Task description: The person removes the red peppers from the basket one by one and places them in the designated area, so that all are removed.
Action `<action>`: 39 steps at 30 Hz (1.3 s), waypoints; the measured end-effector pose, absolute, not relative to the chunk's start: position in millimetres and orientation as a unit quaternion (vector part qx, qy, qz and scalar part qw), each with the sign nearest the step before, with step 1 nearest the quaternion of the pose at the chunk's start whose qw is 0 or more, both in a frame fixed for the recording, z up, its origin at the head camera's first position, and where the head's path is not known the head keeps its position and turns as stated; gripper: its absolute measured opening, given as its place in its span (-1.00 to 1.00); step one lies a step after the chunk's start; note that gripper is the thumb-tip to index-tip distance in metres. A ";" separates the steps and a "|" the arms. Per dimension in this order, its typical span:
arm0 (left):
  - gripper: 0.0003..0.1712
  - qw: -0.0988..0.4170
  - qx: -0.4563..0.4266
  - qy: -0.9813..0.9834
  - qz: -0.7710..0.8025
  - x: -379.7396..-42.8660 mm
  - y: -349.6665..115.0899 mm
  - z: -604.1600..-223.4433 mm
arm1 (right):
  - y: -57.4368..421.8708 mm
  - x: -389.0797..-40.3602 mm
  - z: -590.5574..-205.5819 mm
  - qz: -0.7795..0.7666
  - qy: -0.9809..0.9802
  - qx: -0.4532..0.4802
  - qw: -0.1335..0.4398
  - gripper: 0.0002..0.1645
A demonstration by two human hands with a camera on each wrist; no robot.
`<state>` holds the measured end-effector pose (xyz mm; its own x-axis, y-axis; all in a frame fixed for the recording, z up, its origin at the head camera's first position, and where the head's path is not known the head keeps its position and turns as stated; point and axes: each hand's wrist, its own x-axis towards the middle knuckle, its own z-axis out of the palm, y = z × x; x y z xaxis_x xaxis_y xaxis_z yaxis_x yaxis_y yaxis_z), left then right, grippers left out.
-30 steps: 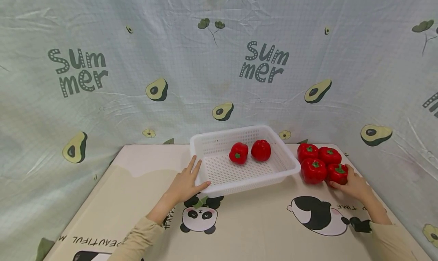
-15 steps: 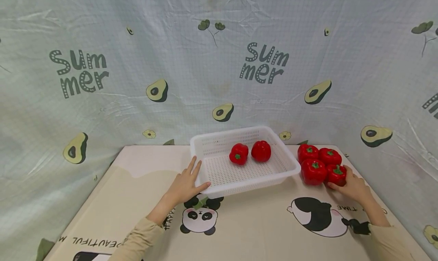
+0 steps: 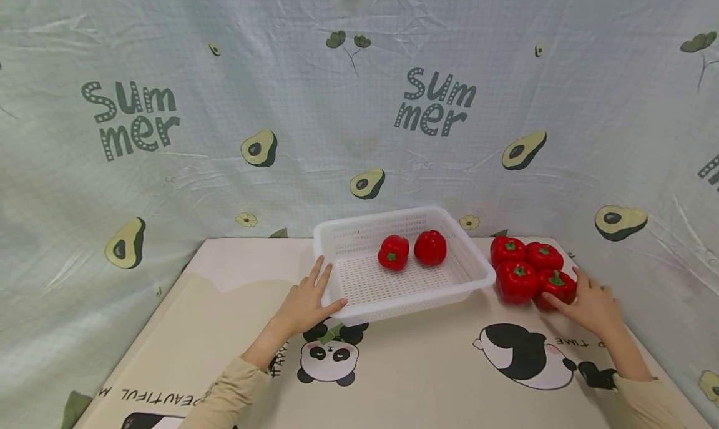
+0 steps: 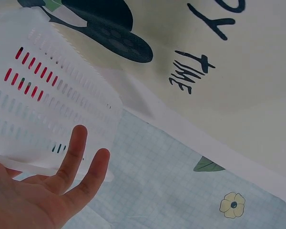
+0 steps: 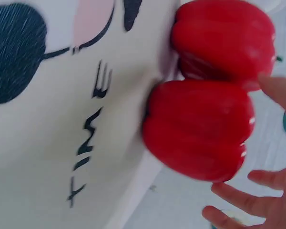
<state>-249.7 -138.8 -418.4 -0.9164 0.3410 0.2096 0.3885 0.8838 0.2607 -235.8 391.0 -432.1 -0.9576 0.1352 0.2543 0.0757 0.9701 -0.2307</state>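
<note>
A white plastic basket [image 3: 359, 307] with slotted walls sits at the table's far side. Inside it lie two red bell peppers, one on its side [image 3: 394, 253] and one to its right [image 3: 430, 248]. My left hand [image 3: 303, 301] rests on the basket's left rim, fingers straight and spread. My right hand [image 3: 592, 304] is beside the nearest right bell pepper [image 3: 556, 289] of a cluster, fingers spread and loosely bent. In the right wrist view its fingertips [image 5: 224, 191] are right at that pepper's edge, not curled round it.
Three more red bell peppers stand packed beside it: front left [image 3: 516, 282], back left [image 3: 508, 251] and back right [image 3: 543, 256]. A hanging cloth [image 3: 303, 92] with avocado prints rises behind the table [image 3: 427, 379], whose cover has panda prints.
My right hand has loosened from the nearest right pepper and shifted slightly right, its fingers spread wider. That pepper has moved a little left against its neighbours. The left hand stays put.
</note>
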 end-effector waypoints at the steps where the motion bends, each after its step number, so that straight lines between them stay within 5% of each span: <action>1: -0.04 0.080 -0.189 -0.967 -0.150 -249.4 -138.8 -418.0 | 388.7 -234.8 -429.7 0.108 -0.982 -0.051 0.147 0.12; 15: -0.04 0.079 -0.190 -0.968 -0.146 -249.5 -139.0 -417.6 | 336.7 -238.8 -388.3 0.101 -0.952 0.045 0.287 -0.30; 39: -0.03 0.073 -0.185 -0.969 -0.148 -250.0 -139.4 -418.6 | 242.0 -277.1 -351.6 0.043 -0.946 0.235 0.218 -0.45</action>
<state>-250.0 -139.4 -418.6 -0.9211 0.3365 0.1957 0.3795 0.8882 0.2590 -277.1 242.0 -351.6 -0.7944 -0.4260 0.4329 -0.4636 0.8858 0.0210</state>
